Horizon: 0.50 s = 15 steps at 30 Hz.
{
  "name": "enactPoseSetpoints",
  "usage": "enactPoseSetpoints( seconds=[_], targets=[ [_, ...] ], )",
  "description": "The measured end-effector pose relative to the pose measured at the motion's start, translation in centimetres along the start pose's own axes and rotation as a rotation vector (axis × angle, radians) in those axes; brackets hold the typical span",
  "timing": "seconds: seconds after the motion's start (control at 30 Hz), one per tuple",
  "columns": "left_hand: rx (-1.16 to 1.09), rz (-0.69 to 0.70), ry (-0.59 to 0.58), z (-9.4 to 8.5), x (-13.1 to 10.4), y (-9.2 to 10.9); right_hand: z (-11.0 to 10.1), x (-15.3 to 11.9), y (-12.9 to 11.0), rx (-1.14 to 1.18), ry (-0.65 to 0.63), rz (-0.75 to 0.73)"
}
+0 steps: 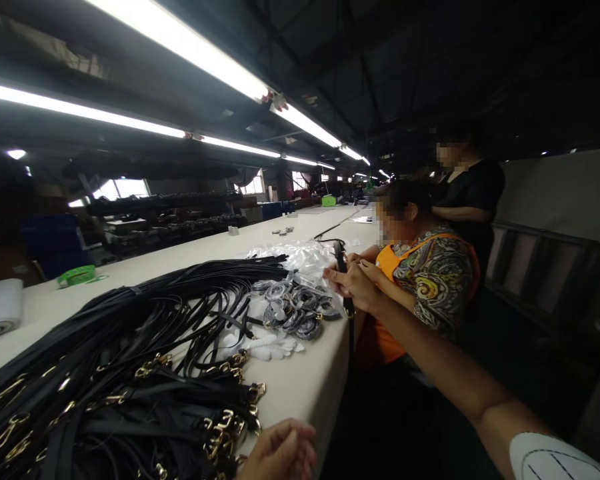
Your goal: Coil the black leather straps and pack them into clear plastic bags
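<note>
My right hand (355, 283) reaches out past the table edge, its fingers closed on a black strap (349, 307) with gold-coloured hardware that hangs down. Near the bottom centre, my left hand (283, 450) has its fingers curled, beside the gold buckles of the strap pile; what it holds, if anything, is hidden. A large pile of black straps (145, 313) with gold clasps covers the near left of the table. Coiled straps in clear wrapping (300, 310) lie between the pile and my right hand, with white slips (267, 347) in front of them.
A seated person in an orange apron (390, 263) is close beside my right hand, their hands near it. Another person (473, 193) stands behind. The long pale table (300, 380) carries a green tape roll (77, 276) and a white roll (0, 307) at left.
</note>
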<state>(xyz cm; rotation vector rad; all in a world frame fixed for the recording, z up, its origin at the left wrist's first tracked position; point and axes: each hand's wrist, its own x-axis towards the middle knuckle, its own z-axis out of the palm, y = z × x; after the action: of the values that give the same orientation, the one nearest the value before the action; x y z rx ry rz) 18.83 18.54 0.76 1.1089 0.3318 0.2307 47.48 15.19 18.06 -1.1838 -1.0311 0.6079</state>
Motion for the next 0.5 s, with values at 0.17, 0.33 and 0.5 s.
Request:
enactPoseSetpoints(
  seconds=[0.17, 0.33, 0.5],
  targets=[
    [-0.364, 0.068, 0.042, 4.9, 3.0, 2.6, 4.1, -9.2, 5.6, 0.049, -0.041, 0.182],
    [-0.467, 0.074, 0.151, 7.6, 6.0, 4.2, 8.1, -17.8, 9.7, 0.188, 0.075, 0.28],
    [-0.397, 0.17, 0.333, 7.3, 4.4, 2.6, 8.2, -22.3, 10.6, 0.286, -0.016, 0.317]
  ],
)
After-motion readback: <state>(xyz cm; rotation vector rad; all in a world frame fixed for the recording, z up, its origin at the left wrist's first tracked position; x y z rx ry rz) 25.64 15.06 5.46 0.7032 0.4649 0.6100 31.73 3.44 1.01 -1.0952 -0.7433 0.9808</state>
